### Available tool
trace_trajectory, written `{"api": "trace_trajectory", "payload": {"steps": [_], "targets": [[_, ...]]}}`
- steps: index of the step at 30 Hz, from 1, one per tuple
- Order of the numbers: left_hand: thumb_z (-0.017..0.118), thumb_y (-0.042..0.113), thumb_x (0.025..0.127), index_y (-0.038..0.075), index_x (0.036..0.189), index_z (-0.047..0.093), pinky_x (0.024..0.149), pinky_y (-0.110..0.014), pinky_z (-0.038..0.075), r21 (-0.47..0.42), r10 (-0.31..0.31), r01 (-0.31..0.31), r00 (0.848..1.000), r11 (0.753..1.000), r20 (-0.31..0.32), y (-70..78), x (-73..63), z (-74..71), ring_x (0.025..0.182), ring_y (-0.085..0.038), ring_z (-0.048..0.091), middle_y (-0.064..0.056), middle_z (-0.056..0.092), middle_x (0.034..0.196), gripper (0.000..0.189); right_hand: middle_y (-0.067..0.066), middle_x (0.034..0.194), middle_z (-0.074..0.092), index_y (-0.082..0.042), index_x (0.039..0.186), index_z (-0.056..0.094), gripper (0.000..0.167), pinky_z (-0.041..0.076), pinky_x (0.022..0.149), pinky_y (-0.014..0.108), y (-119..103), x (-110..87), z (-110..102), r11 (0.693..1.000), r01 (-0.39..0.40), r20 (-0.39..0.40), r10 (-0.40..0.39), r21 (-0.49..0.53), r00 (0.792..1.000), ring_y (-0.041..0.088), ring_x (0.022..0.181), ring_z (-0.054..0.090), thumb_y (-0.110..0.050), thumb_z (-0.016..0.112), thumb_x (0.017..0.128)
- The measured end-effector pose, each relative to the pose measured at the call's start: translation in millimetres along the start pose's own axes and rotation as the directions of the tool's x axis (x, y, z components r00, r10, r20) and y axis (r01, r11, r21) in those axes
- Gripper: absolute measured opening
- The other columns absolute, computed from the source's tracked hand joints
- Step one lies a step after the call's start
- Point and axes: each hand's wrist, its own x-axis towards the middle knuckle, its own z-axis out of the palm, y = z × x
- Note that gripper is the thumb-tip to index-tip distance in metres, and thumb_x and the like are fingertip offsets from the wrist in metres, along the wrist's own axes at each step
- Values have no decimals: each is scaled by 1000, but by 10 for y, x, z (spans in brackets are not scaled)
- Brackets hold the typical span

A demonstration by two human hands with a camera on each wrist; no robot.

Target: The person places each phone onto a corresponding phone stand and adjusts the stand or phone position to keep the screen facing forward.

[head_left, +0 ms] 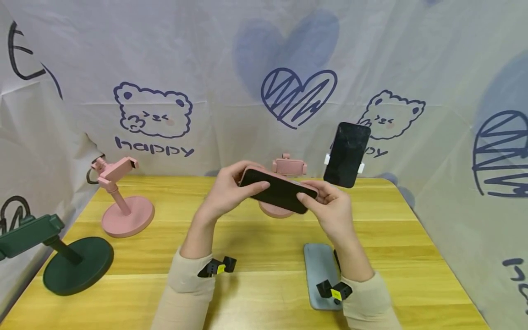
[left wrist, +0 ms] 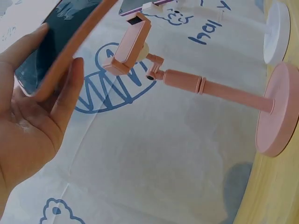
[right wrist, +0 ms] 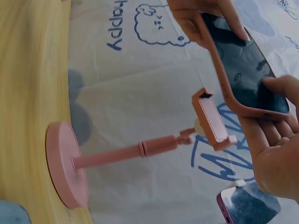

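A phone in a pink case (head_left: pixel 278 190) is held sideways above the table, its dark screen toward the head camera. My left hand (head_left: pixel 231 190) grips its left end, thumb on the screen and fingers behind. At the other end my right hand (head_left: pixel 332 208) grips it the same way, as the right wrist view also shows. Just behind the phone stands a pink phone stand (head_left: pixel 290 167), its clamp holding nothing. In the left wrist view that stand (left wrist: pixel 184 84) is apart from the phone (left wrist: pixel 65 42).
A white-clamped stand at the back right bears a dark phone (head_left: pixel 347 155). A grey-blue phone (head_left: pixel 319 270) lies on the table (head_left: pixel 255 293) near my right forearm. On the left are another pink stand (head_left: pixel 128 215) and a dark green stand (head_left: pixel 78 266). A printed cloth (head_left: pixel 227 123) hangs behind.
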Motion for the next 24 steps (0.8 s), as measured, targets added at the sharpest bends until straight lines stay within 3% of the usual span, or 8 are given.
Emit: {"api": "trace_trajectory", "payload": {"steps": [5,9,13,20,24], "targets": [[77,4,93,3,125,70,74,-31,61,-73,-4,4,1000,997,-10,-5,2,25,86,-24,71,-12,74,105,33,-1,102,78,1,113,74,27,62,85,31,9,0,64,985,-12,-83,27,173,996,14,94,76,16,69,91],[77,2,92,-1,122,71,73,-30,60,-65,9,-12,999,998,-40,-20,16,51,86,-23,71,-11,75,104,31,-1,102,78,-8,109,76,34,62,85,33,12,12,90,976,-20,-110,45,218,993,14,95,76,19,66,91],[78,0,91,-4,117,72,69,-29,59,-44,39,-42,996,998,-78,-33,17,63,82,-21,70,-13,74,100,27,-1,102,78,-9,109,75,34,62,85,32,14,13,97,974,-46,-98,69,220,993,13,96,76,19,66,91],[78,-3,90,-5,111,73,60,-27,54,-7,68,-68,997,998,-36,10,-15,30,71,-24,65,-15,74,97,22,-5,109,76,7,120,68,29,60,90,26,8,7,37,996,-73,-1,73,57,997,11,101,73,12,71,92],[80,1,90,-2,109,75,54,-27,48,50,53,-55,998,997,39,37,-33,17,65,-21,60,-12,75,94,19,4,108,76,8,123,68,31,61,87,24,-18,4,-12,994,-71,86,78,-82,993,12,97,72,6,74,92]]}}
